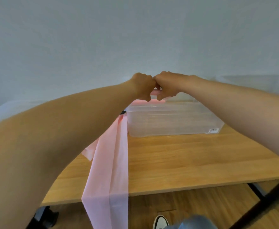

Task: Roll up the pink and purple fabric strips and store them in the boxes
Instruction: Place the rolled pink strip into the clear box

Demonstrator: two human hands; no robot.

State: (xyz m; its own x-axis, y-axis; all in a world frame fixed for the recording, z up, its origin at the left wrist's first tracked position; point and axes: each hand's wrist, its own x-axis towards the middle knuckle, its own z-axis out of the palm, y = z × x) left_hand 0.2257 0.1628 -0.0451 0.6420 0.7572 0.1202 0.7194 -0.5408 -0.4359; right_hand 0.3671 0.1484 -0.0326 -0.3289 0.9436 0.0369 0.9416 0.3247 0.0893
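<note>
Evidently both the left hand (142,87) and right hand (166,87) pinch the pink strip (109,166): light, limp, best gripped at the rolled end.

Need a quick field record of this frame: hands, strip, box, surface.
left hand: fingers curled on the top of the pink strip
right hand: fingers curled on the same rolled end, touching the left hand
pink strip: hangs from the hands, trails over the table's front edge
box: clear plastic, on the table behind the strip; contents not clear
table: wooden top
purple strip: not in view
</note>
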